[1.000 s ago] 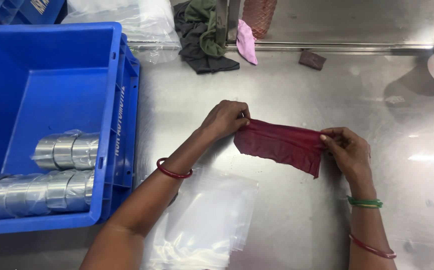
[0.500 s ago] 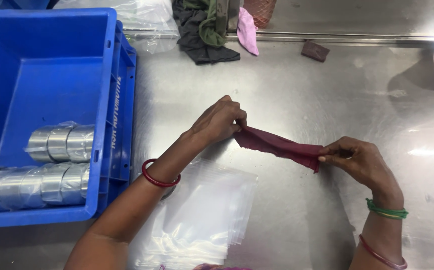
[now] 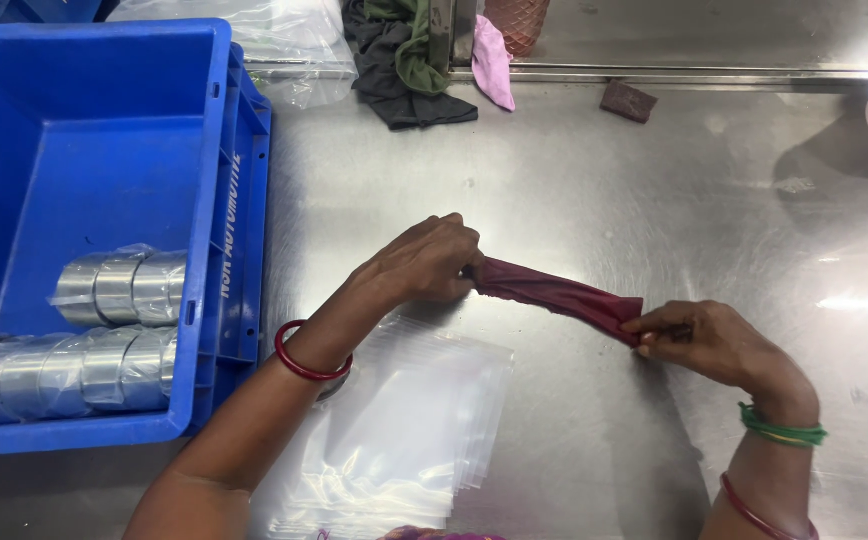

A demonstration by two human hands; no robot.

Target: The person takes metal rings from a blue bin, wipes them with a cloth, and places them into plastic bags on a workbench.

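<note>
A dark red cloth (image 3: 559, 295) is stretched into a narrow band above the steel table (image 3: 604, 190). My left hand (image 3: 422, 262) grips its left end with closed fingers. My right hand (image 3: 699, 340) pinches its right end, lower and to the right. Under my left forearm lies a stack of clear plastic bags (image 3: 404, 430). A red bangle sits on my left wrist; green and red bangles sit on my right.
A blue crate (image 3: 104, 130) stands at the left, holding rolls of shiny metal rings wrapped in plastic (image 3: 119, 285). Dark and green rags (image 3: 409, 60) and a pink cloth (image 3: 492, 60) lie at the back. A small brown block (image 3: 628, 100) rests near the back rail.
The cloth has gone from a spread rectangle to a tight, narrow band. My right hand has moved right and down, pulling it longer.
</note>
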